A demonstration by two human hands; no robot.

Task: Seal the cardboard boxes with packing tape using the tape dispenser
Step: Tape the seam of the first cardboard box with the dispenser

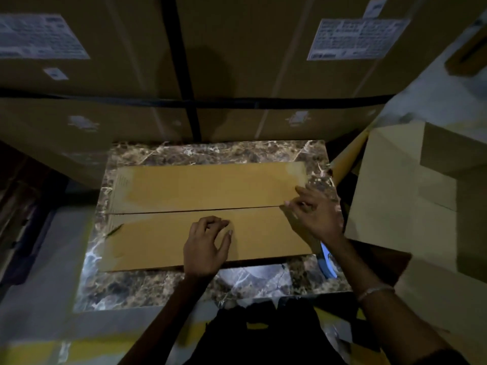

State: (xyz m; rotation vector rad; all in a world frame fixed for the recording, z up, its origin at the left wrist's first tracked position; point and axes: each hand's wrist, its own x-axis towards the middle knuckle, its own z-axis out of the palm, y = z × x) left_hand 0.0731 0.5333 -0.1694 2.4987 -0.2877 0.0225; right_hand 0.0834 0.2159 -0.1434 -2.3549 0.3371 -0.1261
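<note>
Flat brown corrugated cardboard box (205, 214) lies on a dark brown marble-patterned tabletop (184, 285), glossy, white veining, light glare at the near-left part. Box top is two long rectangular flaps meeting at a straight centre seam (184, 209) running left to right; seam looks bare along most of its length. Matte surface, a faint printed mark at the far-left corner, a small dark scuff on the near flap's left end.

Left hand (207, 246) rests on the near flap, near the middle, palm down, fingers bent with the tips pressing the cardboard, thumb spread to the right; it holds nothing.

Right hand (313, 214) sits at the box's right end right over the seam, fingers loosely curled, fingertips on the cardboard at the seam's end. Cannot tell whether it pinches a tape end or just presses; too dim and blurred. Thin metal bracelet (375, 291) on the right wrist.

Blue-and-white curved plastic object (328, 262), likely the tape dispenser, lies on the tabletop just beside the box's near-right corner, mostly hidden under the right forearm.

Behind the table: stacked large brown cardboard cartons (237, 61) with white printed labels (355, 38), bound by black straps (184, 102) crossing vertically and horizontally. To the right, a pale, smooth open cardboard box (400, 193) with flaps up stands close to the table edge. Dark clothing at the bottom of the view.
</note>
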